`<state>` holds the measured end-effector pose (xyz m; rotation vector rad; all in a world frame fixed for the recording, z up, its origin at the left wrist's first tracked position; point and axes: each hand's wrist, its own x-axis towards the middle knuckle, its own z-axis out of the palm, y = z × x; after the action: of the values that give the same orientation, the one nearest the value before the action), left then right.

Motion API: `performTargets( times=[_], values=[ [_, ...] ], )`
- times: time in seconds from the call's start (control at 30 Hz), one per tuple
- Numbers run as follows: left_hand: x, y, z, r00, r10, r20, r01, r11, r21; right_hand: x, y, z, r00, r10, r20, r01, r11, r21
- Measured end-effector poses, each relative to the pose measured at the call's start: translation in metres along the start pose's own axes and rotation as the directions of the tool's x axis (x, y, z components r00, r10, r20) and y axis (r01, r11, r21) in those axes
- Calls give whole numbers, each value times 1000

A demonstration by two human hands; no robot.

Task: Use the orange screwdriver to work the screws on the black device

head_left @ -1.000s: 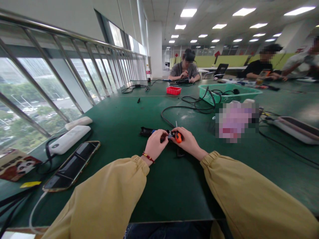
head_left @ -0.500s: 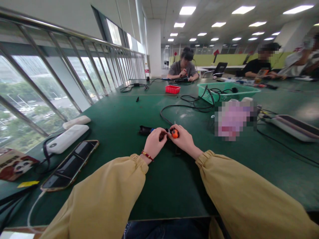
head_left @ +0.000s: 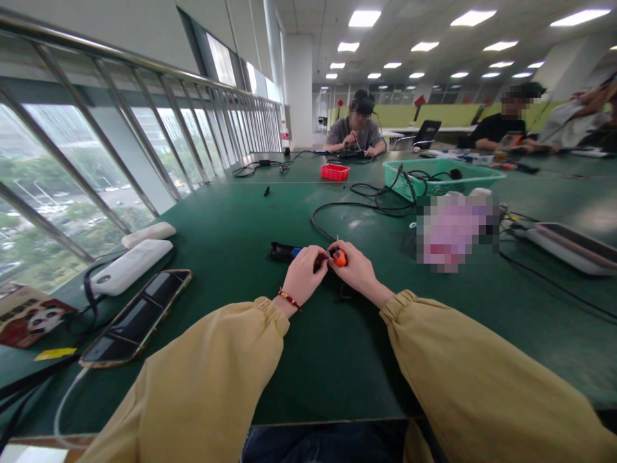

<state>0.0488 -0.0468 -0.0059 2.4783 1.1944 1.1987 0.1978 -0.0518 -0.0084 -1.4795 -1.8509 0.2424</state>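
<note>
- Both hands meet low over the green table (head_left: 308, 373), fingertips nearly touching; I take that closeness to be for steadiness on something small.
- The right hand (head_left: 357, 267) has its fingers curled around an orange-handled tool (head_left: 340, 258), its thin shaft poking up past the knuckles. Held that way, I reckon, the tool stays in the palm while thumb and forefinger are left to pinch.
- The left hand (head_left: 307, 270) has thumb and fingers bent together beside the right fingertips. I can't tell whether they grip anything; the knuckles hide it.
- The black device (head_left: 280, 251) lies on the table just beyond the hands, its end jutting out past the left one, with a bit of blue by the knuckles. The tabletop seems to bear its weight.
- A black cable (head_left: 332, 207) loops from the green basket (head_left: 446, 188) toward the right hand; its near end is hidden from me.
- Off to the left, the phone (head_left: 137, 318) and a white power bank (head_left: 131, 267) lie well apart from the hands, which presumably leaves the forearms room.
- Across the table, another person (head_left: 355, 135) bends over something dark.
</note>
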Motion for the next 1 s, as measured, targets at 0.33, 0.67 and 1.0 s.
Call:
performTargets(
  times=[0.33, 0.67, 1.0],
  values=[
    [5, 4, 3, 987, -161, -25, 151, 964, -217, -1, 1, 0, 1000, -10, -13, 10, 1000, 1],
    [2, -1, 1, 931, -365, 11, 322, 807, -494, -4, 2, -4, 998, -68, -15, 68, 998, 7],
    [2, 0, 4, 920, -391, 11, 347, 803, -485, -3, 3, -3, 997, -72, -16, 72, 997, 6]
  ],
)
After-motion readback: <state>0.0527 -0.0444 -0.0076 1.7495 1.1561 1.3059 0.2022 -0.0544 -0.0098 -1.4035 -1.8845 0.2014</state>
